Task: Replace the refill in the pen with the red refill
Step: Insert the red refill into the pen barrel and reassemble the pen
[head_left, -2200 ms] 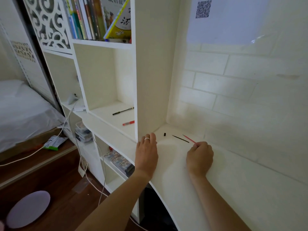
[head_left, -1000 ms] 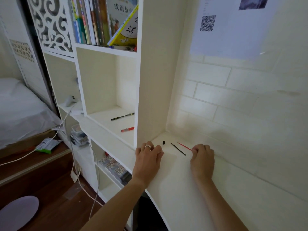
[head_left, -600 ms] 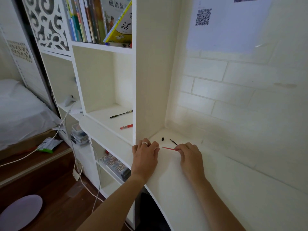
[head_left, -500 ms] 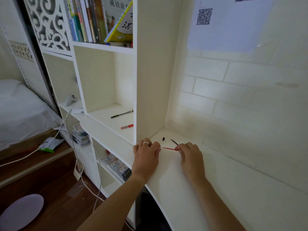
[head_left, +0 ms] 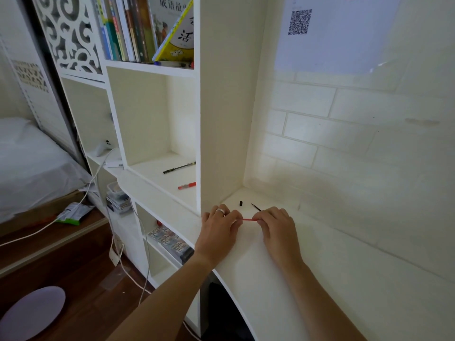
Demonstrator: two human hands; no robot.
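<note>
Insertion step judged in hand. Right hand (head_left: 277, 226) pinches the thin red plastic refill (head_left: 250, 219) low over the white desk top (head_left: 283, 279); left hand (head_left: 218, 228) is curled closed, contents hidden, presumably the pen barrel. Next: align tip, slide in.

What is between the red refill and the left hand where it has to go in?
Nothing visible. The right hand holds the red refill, whose free end points straight at the left hand's curled fingers. Whatever that grip holds is hidden.
</note>
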